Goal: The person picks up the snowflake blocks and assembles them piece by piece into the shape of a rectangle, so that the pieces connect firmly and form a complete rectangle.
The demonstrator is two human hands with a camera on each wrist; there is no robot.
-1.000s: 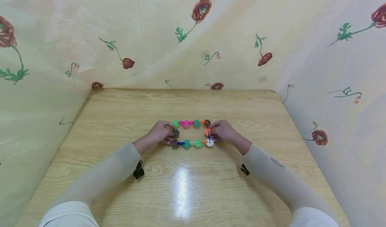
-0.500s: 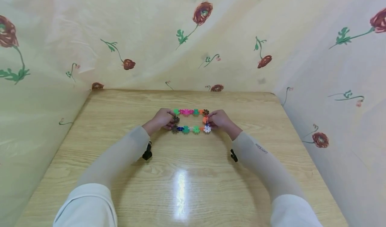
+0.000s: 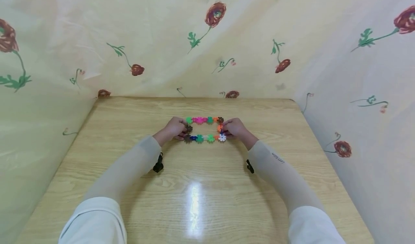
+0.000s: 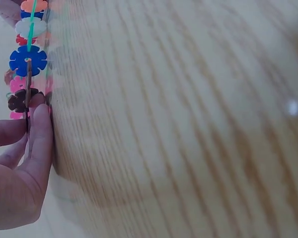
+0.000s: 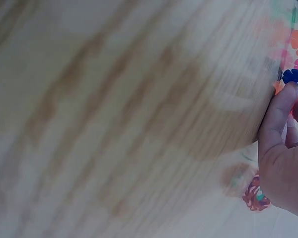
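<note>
A rectangular frame of linked plastic snowflake discs [image 3: 200, 138] lies between the two hands at the middle of the table, in green, pink, orange, brown, blue and white. My left hand [image 3: 175, 127] pinches its left side by the dark brown discs; in the left wrist view, thumb and fingers of the left hand [image 4: 25, 158] close about a brown disc [image 4: 21, 100]. On the opposite side my right hand [image 3: 236, 128] pinches the frame near the orange and blue discs. In the right wrist view the right hand [image 5: 283, 144] grips beside a blue disc [image 5: 295, 79].
The wood-grain table [image 3: 129, 208] stretches around the hands, with a bright light reflection toward the front. A flower-patterned cloth [image 3: 162, 38] hangs behind and at both sides. A black wrist-camera mount [image 3: 158, 164] hangs under the left forearm.
Over the second, both hands have moved the disc frame away from the body, toward the table's back. In the last half second it has hardly moved, and both hands keep their grip.
</note>
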